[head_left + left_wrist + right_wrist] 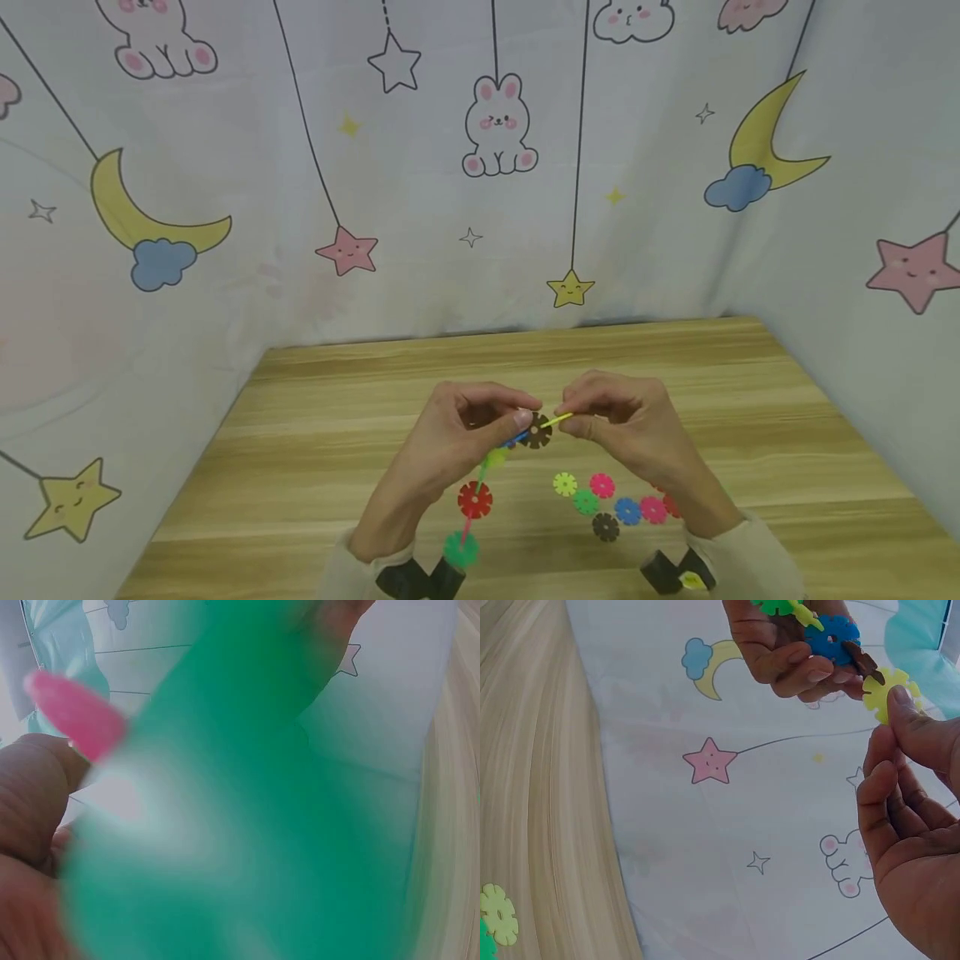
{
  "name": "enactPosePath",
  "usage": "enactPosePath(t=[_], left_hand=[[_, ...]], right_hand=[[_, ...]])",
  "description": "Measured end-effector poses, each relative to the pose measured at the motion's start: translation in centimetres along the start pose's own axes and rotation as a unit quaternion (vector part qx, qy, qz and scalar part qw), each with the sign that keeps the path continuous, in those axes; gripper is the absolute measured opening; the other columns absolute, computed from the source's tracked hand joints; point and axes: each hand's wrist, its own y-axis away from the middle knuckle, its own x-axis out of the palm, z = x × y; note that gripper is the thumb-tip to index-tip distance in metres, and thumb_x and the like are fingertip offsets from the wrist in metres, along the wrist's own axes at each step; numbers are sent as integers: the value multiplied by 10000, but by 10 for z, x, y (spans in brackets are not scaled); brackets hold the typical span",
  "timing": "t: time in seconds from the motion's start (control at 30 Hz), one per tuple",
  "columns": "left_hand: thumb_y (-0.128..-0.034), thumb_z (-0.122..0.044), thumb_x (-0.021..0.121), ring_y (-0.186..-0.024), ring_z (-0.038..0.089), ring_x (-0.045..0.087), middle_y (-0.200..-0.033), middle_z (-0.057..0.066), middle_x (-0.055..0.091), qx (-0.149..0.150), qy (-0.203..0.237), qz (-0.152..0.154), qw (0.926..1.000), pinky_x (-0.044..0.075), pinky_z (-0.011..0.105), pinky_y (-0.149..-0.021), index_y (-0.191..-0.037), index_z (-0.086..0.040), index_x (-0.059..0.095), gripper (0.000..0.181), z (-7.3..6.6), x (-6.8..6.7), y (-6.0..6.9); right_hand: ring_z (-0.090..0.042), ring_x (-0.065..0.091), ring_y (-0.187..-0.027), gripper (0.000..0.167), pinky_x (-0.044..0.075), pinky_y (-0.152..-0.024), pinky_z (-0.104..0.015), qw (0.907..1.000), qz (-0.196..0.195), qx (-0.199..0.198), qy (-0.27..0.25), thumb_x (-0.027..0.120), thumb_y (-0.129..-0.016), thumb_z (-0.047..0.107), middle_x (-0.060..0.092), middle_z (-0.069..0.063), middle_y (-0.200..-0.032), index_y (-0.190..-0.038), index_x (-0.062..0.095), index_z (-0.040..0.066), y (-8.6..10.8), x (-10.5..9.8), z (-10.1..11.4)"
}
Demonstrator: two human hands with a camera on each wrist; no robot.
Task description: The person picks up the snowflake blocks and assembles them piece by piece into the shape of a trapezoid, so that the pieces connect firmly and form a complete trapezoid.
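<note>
My left hand (468, 429) pinches a chain of notched plastic discs by its blue disc (829, 639). At the chain's upper end is a brown disc (536, 433). My right hand (626, 414) pinches a yellow disc (889, 694) between thumb and forefinger, its edge meeting the brown disc's edge; how deep they interlock, I cannot tell. Below the left hand hang a yellow-green disc (495, 457), a red disc (475, 500), a pink disc (467, 529) seen edge-on and a green disc (461, 549). That green disc, blurred, fills much of the left wrist view.
Several loose discs lie on the wooden table (315, 433) below the right hand, among them a yellow one (565, 484), a blue one (627, 511) and a brown one (606, 527). The right forearm partly covers others. A patterned cloth (420, 183) stands behind the table.
</note>
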Motion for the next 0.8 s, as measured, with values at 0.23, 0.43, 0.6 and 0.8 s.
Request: enactPosePath(t=[0.23, 0.43, 0.6, 0.8], left_hand=[[-1050, -216, 712, -992, 172, 786, -1216, 171, 765, -157, 124, 408, 9990, 642, 335, -895, -1409, -140, 694, 368, 2, 5, -3], [-1044, -212, 724, -989, 209, 795, -1250, 201, 781, -222, 412, 620, 9970, 647, 352, -927, -1470, -140, 638, 440, 4, 9, -4], [-1036, -189, 734, -916, 171, 806, -1227, 207, 795, -121, 404, 583, 9974, 637, 307, -837, -1481, -145, 628, 459, 5, 10, -5], [-1030, -179, 744, -826, 141, 793, -1176, 230, 801, -123, 454, 500, 9976, 589, 253, -706, -1481, -145, 628, 467, 4, 9, -5]], right_hand=[[-109, 725, -940, 159, 629, -771, -269, 9998, 133, -98, -114, 767, -916, -101, 779, 99, -1039, -1043, 801, -10, -2, 2, 1], [-106, 729, -959, 151, 632, -778, -266, 9996, 184, -112, -179, 775, -921, -70, 782, 101, -1062, -1038, 808, 20, -1, 3, -1], [-83, 713, -949, 167, 621, -760, -252, 9997, 204, -54, -110, 776, -909, -91, 776, 116, -1065, -1035, 805, 15, -1, 4, -2], [-109, 700, -904, 155, 602, -740, -258, 9995, 189, 227, 122, 758, -931, -89, 780, 101, -1029, -1059, 795, -9, -1, -1, 0]])
